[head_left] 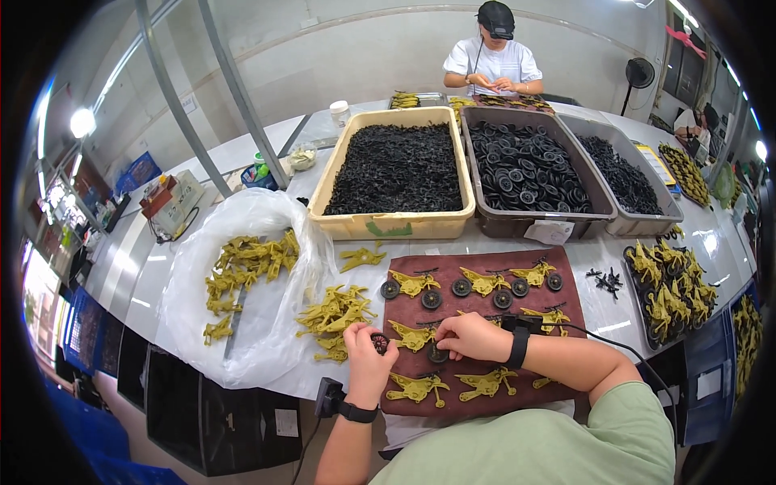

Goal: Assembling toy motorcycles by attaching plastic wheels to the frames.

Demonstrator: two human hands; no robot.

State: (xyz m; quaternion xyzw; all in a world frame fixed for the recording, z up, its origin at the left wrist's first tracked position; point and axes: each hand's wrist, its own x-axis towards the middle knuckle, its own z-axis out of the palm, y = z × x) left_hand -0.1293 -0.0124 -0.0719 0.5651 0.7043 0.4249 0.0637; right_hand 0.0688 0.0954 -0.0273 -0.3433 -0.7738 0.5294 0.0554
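Note:
My left hand (369, 368) is closed around a black toy wheel (380, 343), held upright beside the left edge of a dark red cloth (469, 261). My right hand (478, 338) pinches another black wheel (437, 354) at the front of a yellow toy motorcycle body (411, 335) lying on the cloth. Rows of yellow bodies spread over this cloth. Those in the far row, such as one motorcycle (414, 284), have black wheels. In the near row a body (416, 388) lies without wheels. Part of the middle row is hidden by my right hand and wrist.
A plastic bag (190, 283) with yellow bodies and a loose yellow pile (335, 311) lie left. Behind the cloth stand a cream bin (388, 229), a brown wheel bin (495, 224) and a grey bin (647, 224). Motorcycles fill a tray (675, 283) at right. A person (493, 61) works opposite.

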